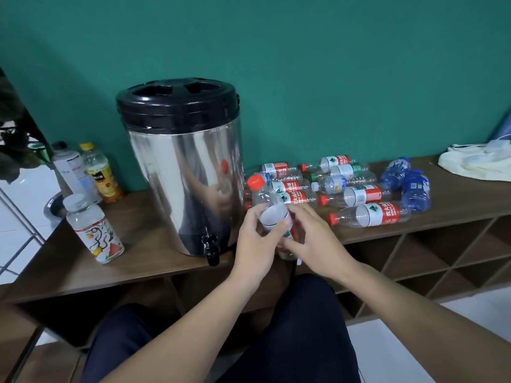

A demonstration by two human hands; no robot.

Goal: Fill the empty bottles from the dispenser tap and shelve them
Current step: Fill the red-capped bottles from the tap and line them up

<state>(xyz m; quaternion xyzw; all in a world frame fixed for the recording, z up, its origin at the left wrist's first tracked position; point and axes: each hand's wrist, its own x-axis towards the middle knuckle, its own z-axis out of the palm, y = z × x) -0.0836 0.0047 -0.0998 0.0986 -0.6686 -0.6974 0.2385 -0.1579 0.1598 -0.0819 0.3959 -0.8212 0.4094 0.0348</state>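
Observation:
A steel dispenser (pixel 182 172) with a black lid stands on the wooden shelf top (pixel 143 261); its black tap (pixel 211 248) juts over the front edge. Right of the tap, my left hand (pixel 255 244) grips an empty clear bottle (pixel 272 214) with a red cap (pixel 255 182), tilted to the left. My right hand (pixel 312 239) holds the same bottle's lower part from the right. Several empty bottles (pixel 367 215) with red, white and green caps lie on their sides behind my hands, along with blue ones (pixel 414 189).
A white-capped patterned bottle (pixel 92 229) stands left of the dispenser, with a yellow-capped bottle (pixel 101 172) and others behind. Diagonal shelf cubbies (pixel 431 252) open below on the right. A pale cloth bag (pixel 475 161) lies at far right. My knees are below.

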